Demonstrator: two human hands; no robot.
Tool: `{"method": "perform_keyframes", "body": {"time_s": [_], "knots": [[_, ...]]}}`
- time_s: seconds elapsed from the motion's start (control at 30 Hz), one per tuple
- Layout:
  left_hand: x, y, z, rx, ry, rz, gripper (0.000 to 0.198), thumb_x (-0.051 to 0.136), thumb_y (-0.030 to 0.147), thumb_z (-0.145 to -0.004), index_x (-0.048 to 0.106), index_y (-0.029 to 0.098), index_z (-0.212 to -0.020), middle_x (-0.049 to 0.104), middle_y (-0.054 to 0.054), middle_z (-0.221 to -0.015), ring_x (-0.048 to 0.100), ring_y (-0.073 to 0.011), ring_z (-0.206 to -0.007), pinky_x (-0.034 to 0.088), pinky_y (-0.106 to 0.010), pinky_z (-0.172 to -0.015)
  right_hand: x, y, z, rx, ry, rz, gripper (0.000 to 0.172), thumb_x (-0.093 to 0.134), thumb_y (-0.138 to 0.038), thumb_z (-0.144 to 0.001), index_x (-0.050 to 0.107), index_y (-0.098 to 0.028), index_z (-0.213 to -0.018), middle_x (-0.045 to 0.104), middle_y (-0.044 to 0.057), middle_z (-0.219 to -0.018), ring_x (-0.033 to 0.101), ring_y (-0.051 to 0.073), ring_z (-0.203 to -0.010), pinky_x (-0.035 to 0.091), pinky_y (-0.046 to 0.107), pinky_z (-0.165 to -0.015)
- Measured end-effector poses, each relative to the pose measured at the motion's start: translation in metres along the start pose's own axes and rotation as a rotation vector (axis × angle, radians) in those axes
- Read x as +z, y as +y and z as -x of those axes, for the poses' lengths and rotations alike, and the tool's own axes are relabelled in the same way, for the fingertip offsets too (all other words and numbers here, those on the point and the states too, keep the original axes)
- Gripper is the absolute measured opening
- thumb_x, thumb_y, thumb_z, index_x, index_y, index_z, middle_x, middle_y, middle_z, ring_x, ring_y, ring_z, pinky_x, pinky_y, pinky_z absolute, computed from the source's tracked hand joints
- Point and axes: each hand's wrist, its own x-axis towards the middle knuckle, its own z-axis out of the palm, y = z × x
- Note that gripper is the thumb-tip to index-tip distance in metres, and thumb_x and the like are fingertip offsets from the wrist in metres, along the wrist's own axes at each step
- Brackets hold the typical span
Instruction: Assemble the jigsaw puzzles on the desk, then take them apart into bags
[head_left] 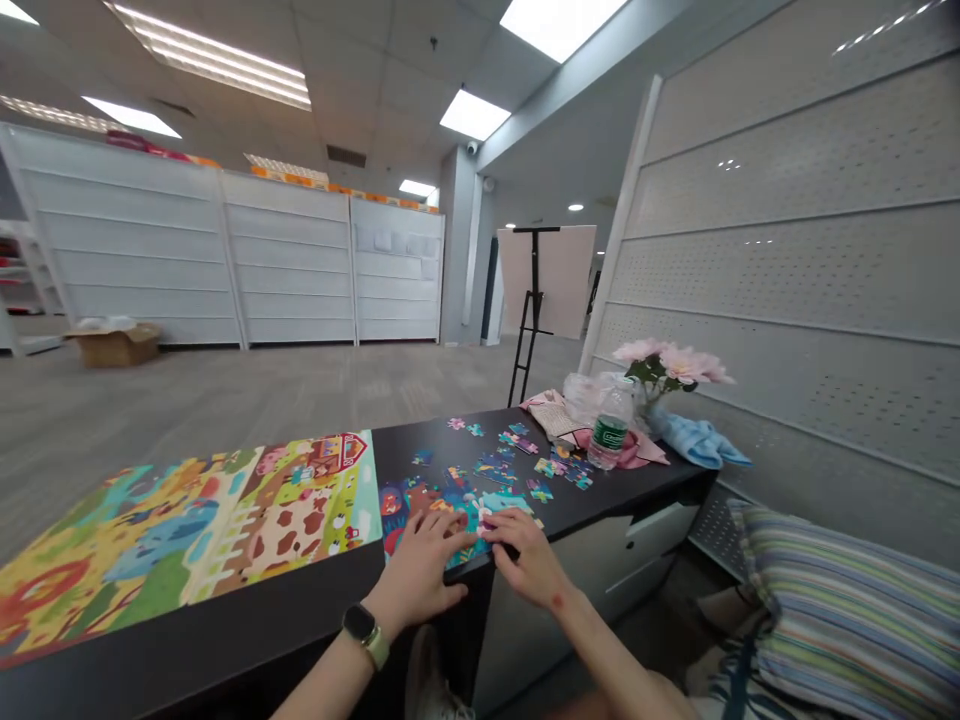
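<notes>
On the dark tabletop lies a partly joined jigsaw puzzle point(394, 500) in blue, red and teal. My left hand point(426, 552) rests over its near part, fingers stretched out and lying flat on the joined pieces. Beside it, my right hand point(526, 548) has its fingers bent together at a small white and purple puzzle piece point(485, 516), against the teal area. The right fingertips hide part of that piece. Loose puzzle pieces point(495, 467) lie in small groups beyond the hands and to the right.
Left of the puzzle lies a finished-looking farm picture point(292, 510). At the right end stand a water bottle point(609, 430), pink flowers point(675, 362), a pink cloth point(637, 448) and a blue cloth point(697, 440). A striped cushion point(855, 600) is at the lower right; an easel point(534, 290) stands behind.
</notes>
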Motion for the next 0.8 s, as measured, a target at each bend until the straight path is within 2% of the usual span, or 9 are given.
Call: {"method": "perform_keyframes", "body": {"time_s": [0.33, 0.57, 0.7, 0.8], "knots": [[-0.002, 0.006, -0.001, -0.022, 0.008, -0.002, 0.063, 0.075, 0.04, -0.068, 0.055, 0.036, -0.127, 0.048, -0.001, -0.145, 0.038, -0.0307, -0.137, 0.021, -0.05, -0.116, -0.003, -0.003, 0.001, -0.004, -0.01, 0.014, 0.035, 0.054, -0.009, -0.078, 0.073, -0.027, -0.101, 0.072, 0.004, -0.115, 0.061, 0.023, -0.11, 0.049, 0.043, -0.096], [-0.003, 0.009, 0.0, -0.031, -0.015, -0.034, 0.064, 0.073, 0.039, -0.069, 0.053, 0.036, -0.13, 0.047, -0.001, -0.146, 0.037, -0.0299, -0.137, 0.021, -0.048, -0.117, 0.013, -0.005, 0.004, 0.038, 0.08, 0.097, 0.029, 0.051, -0.007, -0.075, 0.067, -0.023, -0.092, 0.071, 0.004, -0.107, 0.06, 0.024, -0.103, 0.045, 0.04, -0.092], [-0.004, 0.01, 0.0, -0.039, -0.027, -0.05, 0.063, 0.071, 0.037, -0.07, 0.053, 0.036, -0.13, 0.046, -0.001, -0.148, 0.037, -0.0298, -0.137, 0.021, -0.047, -0.117, 0.027, -0.005, 0.013, 0.057, 0.152, 0.153, 0.03, 0.048, -0.011, -0.081, 0.065, -0.023, -0.102, 0.069, 0.006, -0.113, 0.059, 0.025, -0.106, 0.043, 0.043, -0.094], [-0.004, 0.011, 0.0, -0.046, -0.037, -0.053, 0.064, 0.07, 0.035, -0.069, 0.053, 0.036, -0.131, 0.046, -0.001, -0.148, 0.037, -0.0291, -0.138, 0.02, -0.047, -0.117, 0.037, -0.004, 0.025, 0.061, 0.19, 0.188, 0.038, 0.045, -0.012, -0.085, 0.063, -0.026, -0.115, 0.067, 0.006, -0.123, 0.056, 0.026, -0.117, 0.039, 0.045, -0.101]]}}
